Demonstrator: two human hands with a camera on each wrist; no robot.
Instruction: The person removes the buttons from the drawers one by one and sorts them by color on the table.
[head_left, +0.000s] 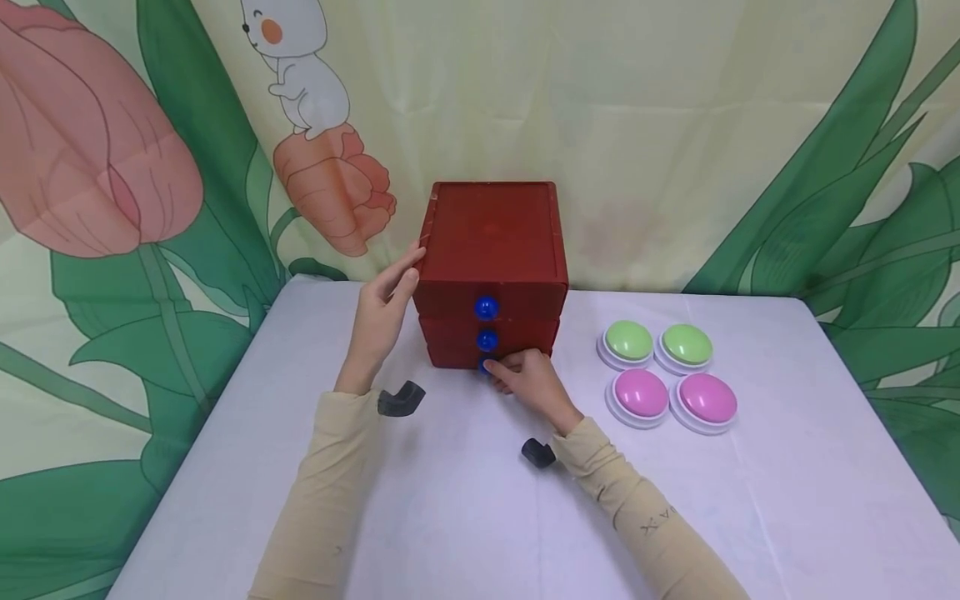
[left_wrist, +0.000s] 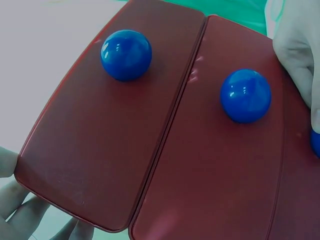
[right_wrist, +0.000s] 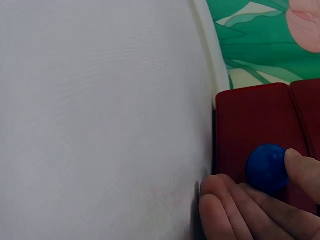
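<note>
A dark red three-drawer box [head_left: 491, 237] stands near the back of the white table, with a round blue knob on each drawer. My left hand [head_left: 377, 321] lies against its left side, fingers fairly straight; the left wrist view shows fingertips [left_wrist: 22, 202] at the edge of the top drawer front. At the bottom drawer, my right hand [head_left: 536, 385] pinches the lowest blue knob [right_wrist: 265, 169] between thumb and curled fingers. The middle knob [head_left: 487, 339] and top knob [head_left: 487, 307] are untouched. All drawers look closed in the head view.
Right of the box sit two green-topped push buttons [head_left: 628, 342] and two pink-topped ones [head_left: 641, 393], on white bases. A black device [head_left: 401, 399] is at the left wrist, another [head_left: 537, 453] at the right. A printed curtain [head_left: 600, 150] hangs behind the table [head_left: 465, 517].
</note>
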